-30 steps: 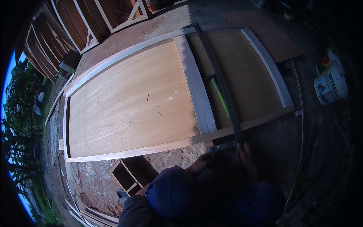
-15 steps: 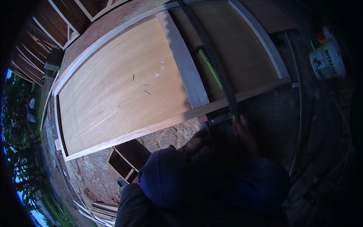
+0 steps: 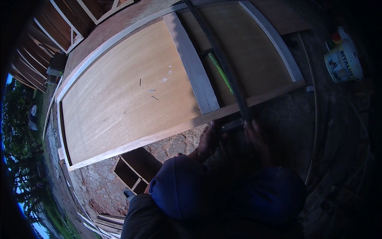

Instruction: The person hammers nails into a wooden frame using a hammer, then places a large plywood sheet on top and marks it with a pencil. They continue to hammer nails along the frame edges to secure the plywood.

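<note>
A long dark bar clamp (image 3: 221, 55) lies across a framed plywood panel (image 3: 123, 91), over its right part. Its short crosspiece (image 3: 231, 126) sits just off the panel's near edge. My right hand (image 3: 256, 137) is closed round the bar's near end. To its left, my left hand (image 3: 207, 140) is curled beside the crosspiece, close to the panel's edge rail (image 3: 139, 142). Deep shadow hides what its fingers grip. A green-handled tool (image 3: 221, 72) rests on the panel beside the bar, its dark end partly under it.
Several loose nails (image 3: 154, 98) lie on the plywood. A white bucket (image 3: 345, 61) stands at the far right. Beneath the near edge is an open wooden box-like piece (image 3: 129, 175). Wooden frames (image 3: 59, 28) lean at the upper left; thin strips (image 3: 105, 225) lie lower left.
My left hand has moved up and slightly towards the panel's edge, its fingers turning. My right hand stays on the bar. The panel and clamp look unmoved.
</note>
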Motion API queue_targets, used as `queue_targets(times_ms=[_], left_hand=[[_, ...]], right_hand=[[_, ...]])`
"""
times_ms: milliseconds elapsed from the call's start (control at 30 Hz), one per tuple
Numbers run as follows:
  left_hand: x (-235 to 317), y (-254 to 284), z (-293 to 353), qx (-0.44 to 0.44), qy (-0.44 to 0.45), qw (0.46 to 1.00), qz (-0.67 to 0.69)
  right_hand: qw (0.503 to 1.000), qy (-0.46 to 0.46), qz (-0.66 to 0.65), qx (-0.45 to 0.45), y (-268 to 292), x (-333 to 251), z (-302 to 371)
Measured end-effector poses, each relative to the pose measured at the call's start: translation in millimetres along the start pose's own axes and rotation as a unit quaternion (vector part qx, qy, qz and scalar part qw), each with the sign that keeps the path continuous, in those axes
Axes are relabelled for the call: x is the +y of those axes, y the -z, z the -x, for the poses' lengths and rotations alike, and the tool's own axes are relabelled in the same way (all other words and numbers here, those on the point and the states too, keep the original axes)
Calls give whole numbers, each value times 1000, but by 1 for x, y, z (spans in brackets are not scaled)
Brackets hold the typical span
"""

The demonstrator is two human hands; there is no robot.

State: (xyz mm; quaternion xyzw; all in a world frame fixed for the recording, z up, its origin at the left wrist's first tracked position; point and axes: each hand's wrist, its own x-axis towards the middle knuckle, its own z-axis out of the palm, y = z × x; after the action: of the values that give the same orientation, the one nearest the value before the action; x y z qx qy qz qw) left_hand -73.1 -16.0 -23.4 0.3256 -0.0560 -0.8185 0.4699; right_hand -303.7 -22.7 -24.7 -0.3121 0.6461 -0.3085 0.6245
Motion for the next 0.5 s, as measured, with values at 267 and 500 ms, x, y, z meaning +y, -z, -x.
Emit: queue_targets(times_ms=[267, 500], left_hand=[[-3, 14, -9, 79, -51, 995, -39], [-2, 19, -16, 118, -61, 980, -147]], right_hand=[[999, 36, -1, -3, -3, -4, -1], [1000, 21, -9, 2, -4, -9, 4]])
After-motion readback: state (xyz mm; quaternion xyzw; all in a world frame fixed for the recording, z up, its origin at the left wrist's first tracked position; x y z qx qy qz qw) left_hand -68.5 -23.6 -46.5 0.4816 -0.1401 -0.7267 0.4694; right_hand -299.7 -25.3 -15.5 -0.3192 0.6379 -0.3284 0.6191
